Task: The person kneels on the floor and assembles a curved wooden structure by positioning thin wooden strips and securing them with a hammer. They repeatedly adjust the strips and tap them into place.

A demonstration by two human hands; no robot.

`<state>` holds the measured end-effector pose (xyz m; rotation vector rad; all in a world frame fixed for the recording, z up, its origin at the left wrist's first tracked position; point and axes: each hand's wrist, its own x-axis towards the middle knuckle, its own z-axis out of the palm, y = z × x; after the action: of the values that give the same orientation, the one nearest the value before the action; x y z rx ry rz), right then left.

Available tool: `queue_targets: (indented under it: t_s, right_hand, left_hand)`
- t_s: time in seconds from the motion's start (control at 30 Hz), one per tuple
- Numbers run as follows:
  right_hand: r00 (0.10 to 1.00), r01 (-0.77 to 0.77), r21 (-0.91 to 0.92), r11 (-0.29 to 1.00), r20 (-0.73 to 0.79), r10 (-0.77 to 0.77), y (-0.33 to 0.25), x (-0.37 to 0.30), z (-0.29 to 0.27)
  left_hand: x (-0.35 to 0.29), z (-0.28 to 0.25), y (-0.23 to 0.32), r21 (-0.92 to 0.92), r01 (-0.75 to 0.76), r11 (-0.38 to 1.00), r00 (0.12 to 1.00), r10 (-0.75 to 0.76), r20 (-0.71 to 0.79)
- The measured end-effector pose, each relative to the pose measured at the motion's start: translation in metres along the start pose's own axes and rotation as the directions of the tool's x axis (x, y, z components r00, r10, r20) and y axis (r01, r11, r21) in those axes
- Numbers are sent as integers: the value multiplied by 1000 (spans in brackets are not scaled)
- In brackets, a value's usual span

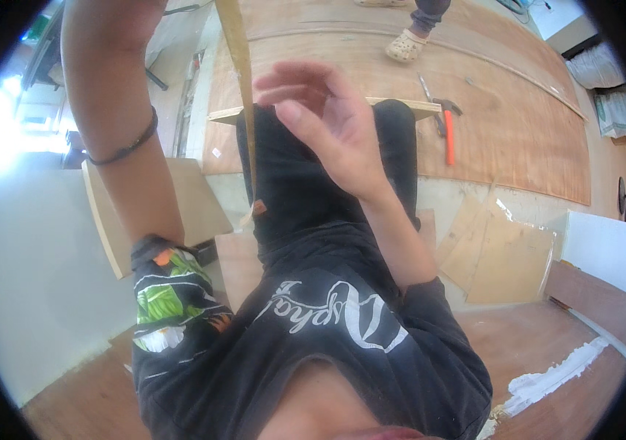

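the right hand [320,117] is hovering with fingers spread wide and loosely curled, holding nothing, just beside the thin wooden strip [243,95] that is hanging upright in front of the dark trousers. the left arm is reaching up past the top of the strip, a black cord around its wrist; its hand is lying out of view, so i cannot tell its grip. an orange-handled hammer [447,132] is lying on the plywood sheet [518,125] well right of the strip. no containers are showing.
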<state>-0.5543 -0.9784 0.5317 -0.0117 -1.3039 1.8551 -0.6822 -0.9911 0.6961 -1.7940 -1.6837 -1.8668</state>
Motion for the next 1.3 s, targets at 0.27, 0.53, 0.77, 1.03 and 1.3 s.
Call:
queue_targets:
  t_s: [0.27, 0.53, 0.77, 1.03, 1.3]
  right_hand:
    - [849, 288, -710, 642, -120, -514, -22, 2, 6]
    - [905, 203, -618, 759, -177, -386, -19, 0, -3]
    - [789, -2, -375, 927, -570, -229, 24, -86, -127]
    - [665, -701, -703, 118, -705, -247, 46, -210, -238]
    - [850, -72, -730, 680, -402, -341, -4, -75, -82]
  left_hand:
    - [-5, 32, 9, -80, 78, 994, 996, -82, -41]
    - [-10, 44, 2, -64, 58, 996, 998, -55, 36]
    - [-19, 43, -19, -182, 201, 963, 967, -165, 195]
    - [-20, 59, -38, -272, 329, 904, 923, -247, 296]
    - [-31, 87, -31, -325, 285, 902, 935, -188, 299]
